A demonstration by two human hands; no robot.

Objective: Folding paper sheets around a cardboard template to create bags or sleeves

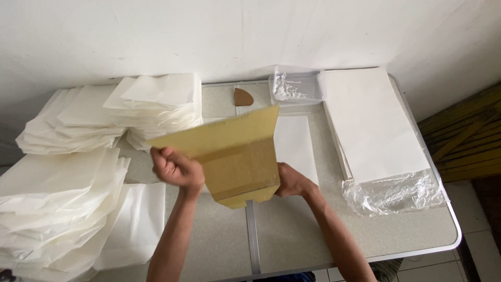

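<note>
A: Cardboard sheet (237, 156) above the counter (292, 230); left hand (176, 169) fisted on its left edge, right hand (293, 181) gripping the right.

B: Risk?

A: Likely sweeping the paper stacks (156, 104) alongside, if swung left.

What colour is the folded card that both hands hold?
Yellowish brown; the folded card shows best in the head view.

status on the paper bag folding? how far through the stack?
Done: folded white bags piled high on the table's left side. In hand: left hand and right hand hold a brown cardboard template over one white sheet. Left: a thick stack of flat sheets at right.
</note>
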